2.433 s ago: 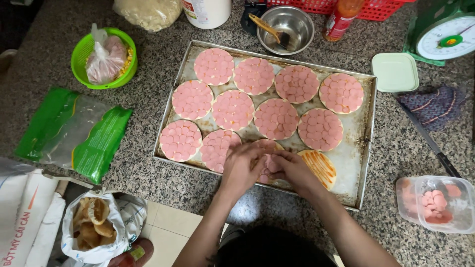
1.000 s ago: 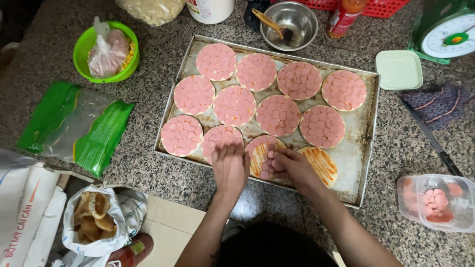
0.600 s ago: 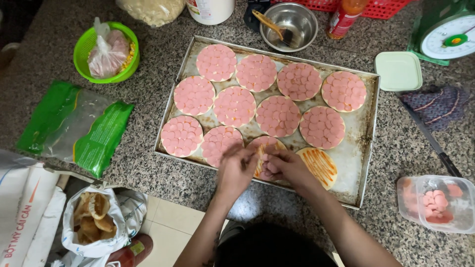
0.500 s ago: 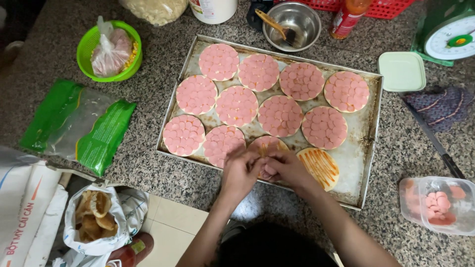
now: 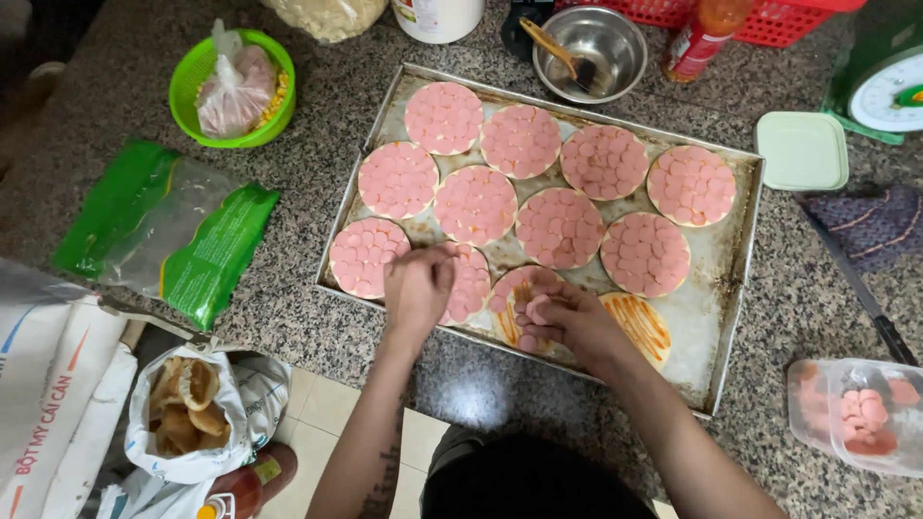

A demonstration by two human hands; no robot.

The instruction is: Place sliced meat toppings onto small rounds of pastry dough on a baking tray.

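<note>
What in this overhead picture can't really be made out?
Head view only:
- The round sauced base beneath the right hand: its near part is hidden by that hand.
- Left hand: its fingers curl under, so any slices held are hidden.
- Green-and-white kitchen scale: cut off by the right edge.

A flat green and clear plastic packet (image 5: 163, 231) lay on the counter well to the left of the left hand (image 5: 418, 288). Below it, nearer the person, sat a large white sack (image 5: 53, 384) with red and blue print, beside an open white bag (image 5: 197, 413) of browned pieces. A clear tub (image 5: 856, 413) of pink slices stood far right of the right hand (image 5: 567, 322). A knotted clear bag (image 5: 236, 86) rested in a green bowl (image 5: 192, 82) far up-left.
</note>
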